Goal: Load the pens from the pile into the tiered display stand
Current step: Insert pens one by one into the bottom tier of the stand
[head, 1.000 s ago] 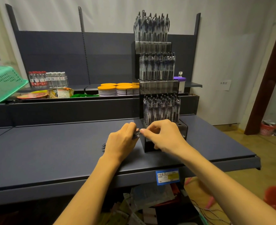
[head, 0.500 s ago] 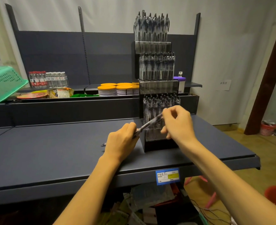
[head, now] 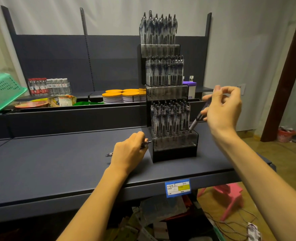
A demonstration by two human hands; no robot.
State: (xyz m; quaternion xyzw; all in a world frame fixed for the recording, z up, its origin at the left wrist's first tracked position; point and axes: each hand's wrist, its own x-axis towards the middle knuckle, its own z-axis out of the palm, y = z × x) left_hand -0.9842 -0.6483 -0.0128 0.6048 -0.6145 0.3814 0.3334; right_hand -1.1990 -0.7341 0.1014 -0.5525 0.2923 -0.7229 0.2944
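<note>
The black tiered display stand point(head: 175, 152) stands on the dark shelf, its three tiers packed with upright pens. My right hand point(head: 222, 110) pinches one pen point(head: 196, 121), tilted, tip down at the right end of the lowest tier's front row. My left hand point(head: 128, 153) rests on the shelf just left of the stand and grips a few remaining pens point(head: 144, 144); their ends stick out on both sides of the hand.
The grey shelf point(head: 56, 162) has a blue price label point(head: 177, 187) on its front edge. Behind are orange-lidded tubs point(head: 119, 96), bottled water point(head: 48, 86), snack packets and a green basket point(head: 1, 93). A pink stool point(head: 230, 195) and clutter lie below.
My right hand pulled one pen from the bunch in my left hand, carried it up and right, and now points it down at the lowest tier's right end. My left hand stayed put.
</note>
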